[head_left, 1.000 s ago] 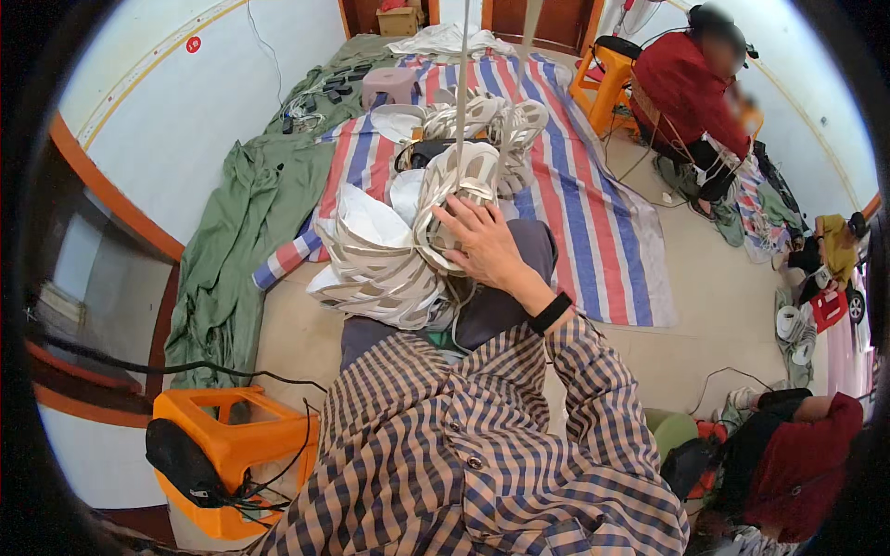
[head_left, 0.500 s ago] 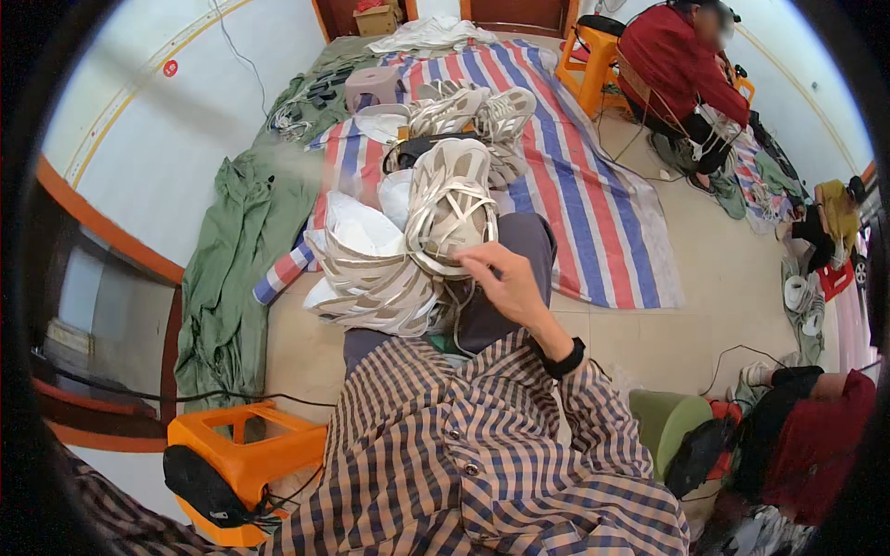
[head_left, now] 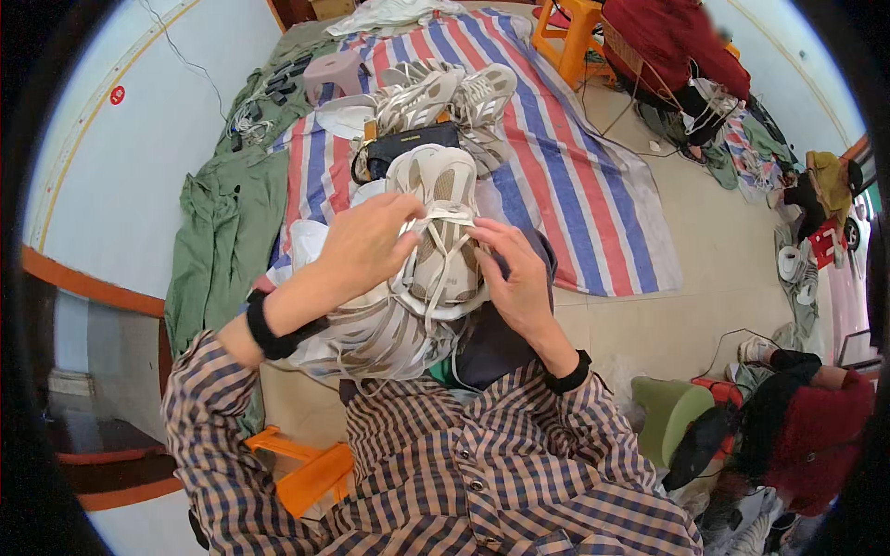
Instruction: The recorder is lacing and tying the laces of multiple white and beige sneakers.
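A beige and white sneaker with pale crossed laces lies over my lap, toe towards me. My left hand is closed with its fingertips at the lacing on the left side. From the right, my right hand has its fingers bent at the opposite side of the same shoelace. The lace stretches between both hands, and a loose end trails over the toe. Under my left forearm sits a pile of beige and white shoe uppers, partly hidden.
Ahead, more sneakers and a black bag lie on a striped sheet, near a low mauve stool. Orange stool is at lower left, green stool at right. Other people sit along the right side.
My left hand has come in from out of view to the shoelace. My right hand has moved up from the toe to the lacing. The view has shifted slightly.
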Tool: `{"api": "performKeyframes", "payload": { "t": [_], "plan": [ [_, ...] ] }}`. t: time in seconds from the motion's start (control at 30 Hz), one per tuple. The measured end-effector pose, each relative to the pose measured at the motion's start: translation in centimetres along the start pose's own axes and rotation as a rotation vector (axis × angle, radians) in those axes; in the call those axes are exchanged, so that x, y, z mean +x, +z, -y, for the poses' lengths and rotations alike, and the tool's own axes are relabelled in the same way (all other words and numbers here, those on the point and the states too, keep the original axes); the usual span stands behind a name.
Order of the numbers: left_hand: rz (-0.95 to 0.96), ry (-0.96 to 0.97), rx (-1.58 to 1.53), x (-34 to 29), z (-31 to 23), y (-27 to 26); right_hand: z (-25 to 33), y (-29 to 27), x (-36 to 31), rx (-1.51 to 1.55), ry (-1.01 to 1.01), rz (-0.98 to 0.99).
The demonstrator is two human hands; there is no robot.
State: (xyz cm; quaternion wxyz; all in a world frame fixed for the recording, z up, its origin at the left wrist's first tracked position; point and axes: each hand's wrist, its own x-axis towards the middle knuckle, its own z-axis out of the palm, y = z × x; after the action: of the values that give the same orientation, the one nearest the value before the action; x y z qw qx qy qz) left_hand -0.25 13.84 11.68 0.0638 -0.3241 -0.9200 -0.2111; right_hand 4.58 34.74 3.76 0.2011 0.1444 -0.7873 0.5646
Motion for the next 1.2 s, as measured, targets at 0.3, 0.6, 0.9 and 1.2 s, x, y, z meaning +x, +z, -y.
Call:
{"api": "performKeyframes", "payload": {
  "t": [0.3,0.6,0.9,1.2],
  "plan": [
    [-0.008,0.089,0.234,3.3,1.5,4.6,-0.7,0.5,0.7,-0.274,-0.13,0.004],
    [-0.063,0.215,0.376,5.9,1.6,4.3,0.4,0.9,-0.4,-0.042,-0.013,-0.009],
    [0.174,-0.202,-0.179,5.9,1.3,2.8,0.2,1.2,-1.4,-0.144,-0.03,0.039],
    [0.363,-0.13,-0.398,6.4,4.0,3.4,0.0,1.4,-1.5,-0.172,-0.077,0.027]
  ]
}}
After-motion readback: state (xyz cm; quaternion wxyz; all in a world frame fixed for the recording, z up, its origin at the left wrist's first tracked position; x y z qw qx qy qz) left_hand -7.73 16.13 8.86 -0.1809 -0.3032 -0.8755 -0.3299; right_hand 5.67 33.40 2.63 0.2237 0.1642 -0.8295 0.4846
